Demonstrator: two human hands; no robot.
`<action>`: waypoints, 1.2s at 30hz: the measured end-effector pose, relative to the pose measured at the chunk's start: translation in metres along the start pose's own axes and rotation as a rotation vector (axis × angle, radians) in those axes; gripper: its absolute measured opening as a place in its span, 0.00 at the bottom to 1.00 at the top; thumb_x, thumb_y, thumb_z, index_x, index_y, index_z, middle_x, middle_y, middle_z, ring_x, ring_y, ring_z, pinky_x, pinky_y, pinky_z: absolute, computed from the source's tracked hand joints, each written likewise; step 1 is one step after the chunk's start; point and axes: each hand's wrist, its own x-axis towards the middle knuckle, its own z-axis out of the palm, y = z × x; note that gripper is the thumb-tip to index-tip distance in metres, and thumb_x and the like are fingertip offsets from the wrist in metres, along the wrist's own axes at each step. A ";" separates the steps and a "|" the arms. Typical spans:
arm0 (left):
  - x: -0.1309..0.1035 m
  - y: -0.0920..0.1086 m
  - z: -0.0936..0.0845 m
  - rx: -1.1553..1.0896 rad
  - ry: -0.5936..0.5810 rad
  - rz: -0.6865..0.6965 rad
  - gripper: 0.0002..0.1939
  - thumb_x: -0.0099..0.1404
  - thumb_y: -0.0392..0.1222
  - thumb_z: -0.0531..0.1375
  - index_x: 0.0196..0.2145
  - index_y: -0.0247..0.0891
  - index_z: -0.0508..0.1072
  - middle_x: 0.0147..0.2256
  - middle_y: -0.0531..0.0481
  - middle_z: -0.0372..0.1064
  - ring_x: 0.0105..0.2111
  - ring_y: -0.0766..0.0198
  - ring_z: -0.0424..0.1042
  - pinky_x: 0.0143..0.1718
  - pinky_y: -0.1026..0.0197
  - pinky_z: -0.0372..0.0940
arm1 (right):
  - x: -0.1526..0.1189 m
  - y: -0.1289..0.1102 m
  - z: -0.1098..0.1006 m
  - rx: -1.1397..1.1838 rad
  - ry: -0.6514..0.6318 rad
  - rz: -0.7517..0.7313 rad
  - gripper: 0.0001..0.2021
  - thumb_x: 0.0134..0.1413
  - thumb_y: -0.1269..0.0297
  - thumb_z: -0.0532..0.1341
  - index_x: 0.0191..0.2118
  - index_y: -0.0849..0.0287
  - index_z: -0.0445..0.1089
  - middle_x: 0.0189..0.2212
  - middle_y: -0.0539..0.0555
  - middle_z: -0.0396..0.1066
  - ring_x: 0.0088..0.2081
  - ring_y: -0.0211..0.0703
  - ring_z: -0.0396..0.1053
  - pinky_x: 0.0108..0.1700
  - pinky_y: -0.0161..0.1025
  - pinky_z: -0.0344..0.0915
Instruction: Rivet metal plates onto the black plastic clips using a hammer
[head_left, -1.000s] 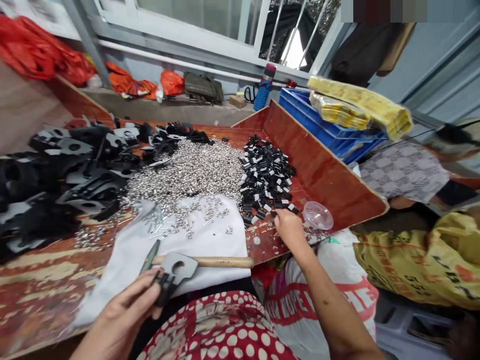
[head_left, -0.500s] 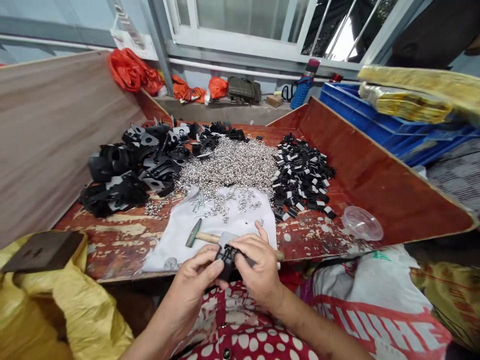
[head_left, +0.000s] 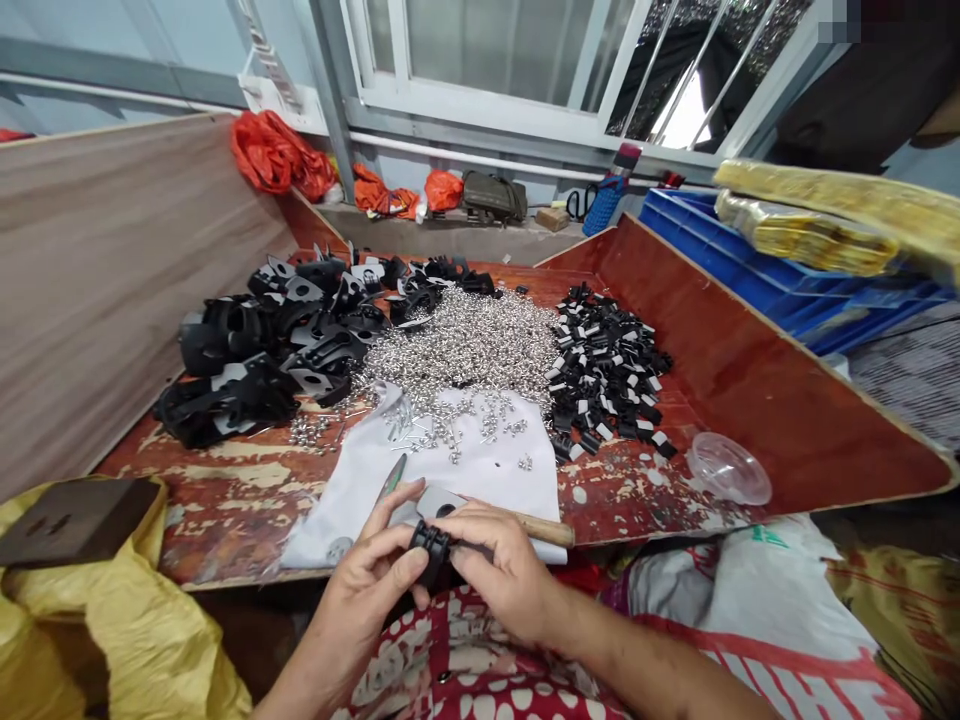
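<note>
Sack print: white sack (head_left: 757, 585), lower right, carries a red band with large white capitals; "HE" is readable at the end, the preceding letters are partly hidden by the forearm. A small green mark sits near its top.
Package print: yellow packages (head_left: 810, 235) rest on the blue crate (head_left: 694, 230); any lettering is too blurred to read.
Cloth mark: round grey mark (head_left: 339, 548) at the near left corner of the white cloth (head_left: 356, 505); not legible.
Left grip: left hand (head_left: 369, 580) closed on the black part (head_left: 431, 543), thumb on the near face, index finger along the upper left side.
Right grip: right hand (head_left: 506, 565) narrow, thumb and fingers gathered at the same part's right side; the exact contact is hidden.
Part position: above the near edge of the bench (head_left: 225, 478), in front of the wearer's polka-dot garment (head_left: 487, 690).
Hammer: hammer (head_left: 551, 530) lies on the cloth just beyond the hands, handle end to the right.
Stock: silver rivets (head_left: 480, 335) heaped centrally, between large black pieces (head_left: 232, 335) at left and small black clips (head_left: 607, 365) at right.
</note>
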 end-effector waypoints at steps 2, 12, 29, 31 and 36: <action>0.001 0.001 -0.006 0.024 0.031 -0.002 0.17 0.59 0.54 0.69 0.24 0.38 0.80 0.58 0.42 0.66 0.32 0.64 0.67 0.32 0.60 0.69 | 0.020 0.009 -0.020 -0.186 -0.090 -0.009 0.18 0.62 0.74 0.57 0.49 0.49 0.78 0.39 0.49 0.80 0.41 0.42 0.75 0.63 0.50 0.57; -0.009 0.002 -0.022 0.006 0.139 -0.054 0.15 0.58 0.54 0.70 0.29 0.39 0.81 0.29 0.51 0.72 0.25 0.66 0.66 0.32 0.63 0.62 | 0.104 0.071 -0.066 -0.670 -0.188 -0.180 0.09 0.59 0.77 0.62 0.31 0.58 0.76 0.31 0.53 0.75 0.39 0.45 0.65 0.51 0.46 0.56; 0.011 0.012 -0.037 0.898 0.142 0.557 0.10 0.66 0.50 0.62 0.32 0.44 0.80 0.36 0.45 0.80 0.38 0.50 0.78 0.38 0.56 0.70 | 0.088 0.059 -0.094 -0.715 0.023 0.107 0.06 0.59 0.71 0.61 0.34 0.58 0.75 0.29 0.50 0.72 0.33 0.41 0.67 0.38 0.36 0.60; 0.007 0.007 -0.043 0.878 0.174 0.528 0.10 0.65 0.51 0.63 0.32 0.44 0.80 0.36 0.45 0.80 0.38 0.51 0.79 0.36 0.58 0.70 | 0.090 0.052 -0.089 -0.770 0.034 0.065 0.06 0.61 0.71 0.61 0.35 0.58 0.76 0.34 0.54 0.73 0.40 0.45 0.67 0.44 0.40 0.60; -0.001 0.000 -0.050 0.791 0.263 0.439 0.11 0.62 0.52 0.65 0.31 0.44 0.81 0.37 0.45 0.81 0.38 0.51 0.79 0.38 0.59 0.71 | 0.101 0.046 -0.062 -0.793 -0.104 -0.030 0.07 0.61 0.71 0.64 0.32 0.55 0.77 0.32 0.51 0.72 0.38 0.43 0.66 0.46 0.39 0.58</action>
